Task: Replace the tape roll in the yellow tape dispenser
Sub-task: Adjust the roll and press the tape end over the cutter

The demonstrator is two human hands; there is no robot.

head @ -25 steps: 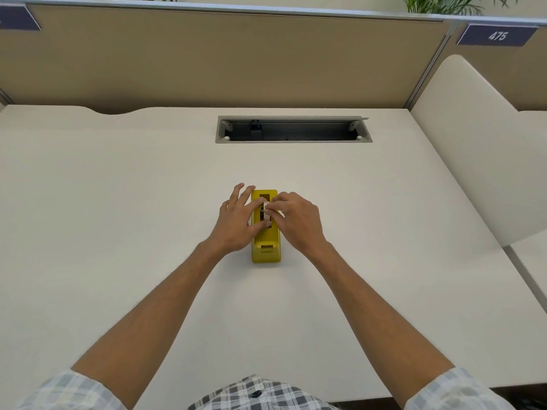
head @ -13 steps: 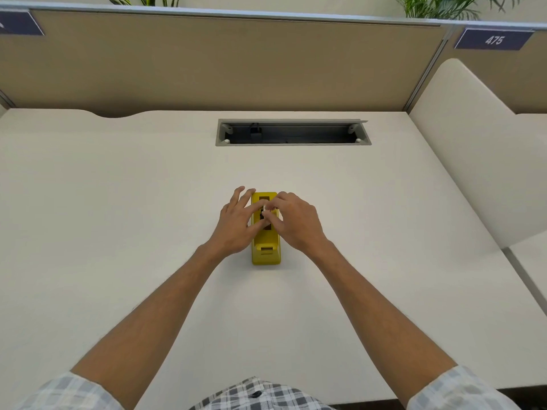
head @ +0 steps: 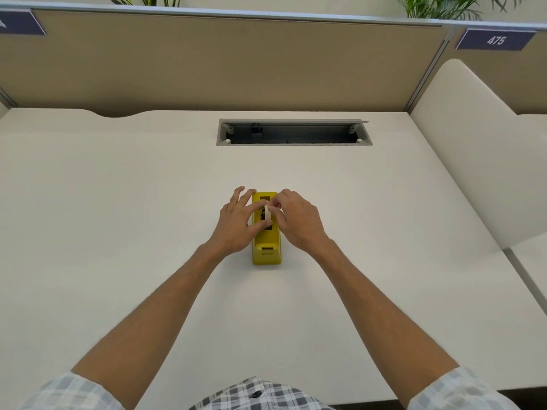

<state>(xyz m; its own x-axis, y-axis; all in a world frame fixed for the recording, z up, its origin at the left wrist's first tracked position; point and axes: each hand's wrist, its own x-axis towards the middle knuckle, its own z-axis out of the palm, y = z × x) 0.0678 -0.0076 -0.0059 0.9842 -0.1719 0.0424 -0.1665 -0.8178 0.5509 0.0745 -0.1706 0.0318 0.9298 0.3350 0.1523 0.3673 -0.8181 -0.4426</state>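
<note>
Yellow tape dispenser (head: 266, 247) btwn hands, left hand (head: 236, 224) & right hand (head: 297, 221) both pinching white tape roll (head: 267, 213)

Far right sign (head: 495, 39): dark blue plate on the partition top, white number "475".
Far left sign (head: 20, 22): matching dark blue plate, cut off by the frame edge, text unreadable.

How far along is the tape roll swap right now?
Done: nothing clearly finished. In hand: both the left hand and right hand pinch the white tape roll over the slot of the yellow dispenser. Left: whether it is seated cannot be told; letting go remains.
</note>
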